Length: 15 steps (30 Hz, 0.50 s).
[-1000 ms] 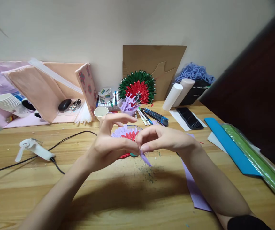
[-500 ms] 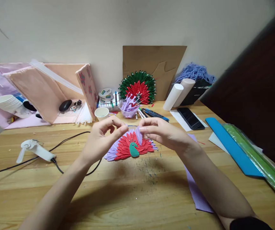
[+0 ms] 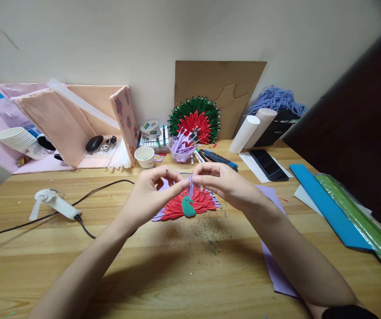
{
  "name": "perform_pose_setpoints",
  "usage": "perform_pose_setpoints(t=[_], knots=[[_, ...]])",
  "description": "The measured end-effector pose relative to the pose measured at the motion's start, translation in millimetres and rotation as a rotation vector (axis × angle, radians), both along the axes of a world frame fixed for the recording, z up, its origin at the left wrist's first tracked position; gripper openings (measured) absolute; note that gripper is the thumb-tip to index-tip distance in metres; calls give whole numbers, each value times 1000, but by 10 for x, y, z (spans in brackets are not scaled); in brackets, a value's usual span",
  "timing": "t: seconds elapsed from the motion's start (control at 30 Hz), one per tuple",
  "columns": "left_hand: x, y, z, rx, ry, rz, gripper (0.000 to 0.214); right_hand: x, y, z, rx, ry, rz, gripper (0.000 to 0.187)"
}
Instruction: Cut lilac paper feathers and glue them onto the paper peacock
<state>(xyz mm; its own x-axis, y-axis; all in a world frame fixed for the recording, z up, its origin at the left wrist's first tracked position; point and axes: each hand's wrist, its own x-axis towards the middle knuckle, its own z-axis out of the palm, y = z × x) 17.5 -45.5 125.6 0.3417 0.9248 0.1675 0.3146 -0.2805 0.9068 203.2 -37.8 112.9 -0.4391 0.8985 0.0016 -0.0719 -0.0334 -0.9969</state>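
Note:
My right hand [image 3: 225, 182] pinches a small purple leaf-shaped felt or paper piece [image 3: 190, 189] between thumb and fingers. Thumb and forefinger of my left hand [image 3: 155, 188] meet at the top of the same piece, their tips against my right fingertips. Below both hands lies a peacock craft [image 3: 206, 201] with layered red and purple petals. Its green bird body [image 3: 188, 207] faces me at the front. My hands cover part of the fan's upper left side.
A white corded glue gun [image 3: 57, 204] lies at left. Behind are a paper cup [image 3: 144, 158], a bowl of purple scraps [image 3: 182, 153], pens [image 3: 218, 159] and a green-red fan [image 3: 195, 122] against cardboard. At right are a phone [image 3: 269, 165], purple sheet [image 3: 278, 274] and blue sheet [image 3: 329, 208].
My left hand has moved right until its fingertips meet my right hand's at the purple piece. The piece has turned more edge-on. The whole view has shifted slightly.

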Motion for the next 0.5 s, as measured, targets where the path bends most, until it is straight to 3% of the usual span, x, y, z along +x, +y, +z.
perform_pose_setpoints(t=[0.23,0.33,0.4,0.5], knots=[[-3,1,-14,19,-1,23,19,0,1,11,46,-51,-27,13],[-14,20,-24,12,-7,52,20,-9,-2,23,138,-101,-82,14],[-25,26,-14,1,-12,102,22,-25,-12,25,301,-155,-173,13],[-42,3,36,-3,-4,182,25,-36,-45,16,781,-323,-425,4]])
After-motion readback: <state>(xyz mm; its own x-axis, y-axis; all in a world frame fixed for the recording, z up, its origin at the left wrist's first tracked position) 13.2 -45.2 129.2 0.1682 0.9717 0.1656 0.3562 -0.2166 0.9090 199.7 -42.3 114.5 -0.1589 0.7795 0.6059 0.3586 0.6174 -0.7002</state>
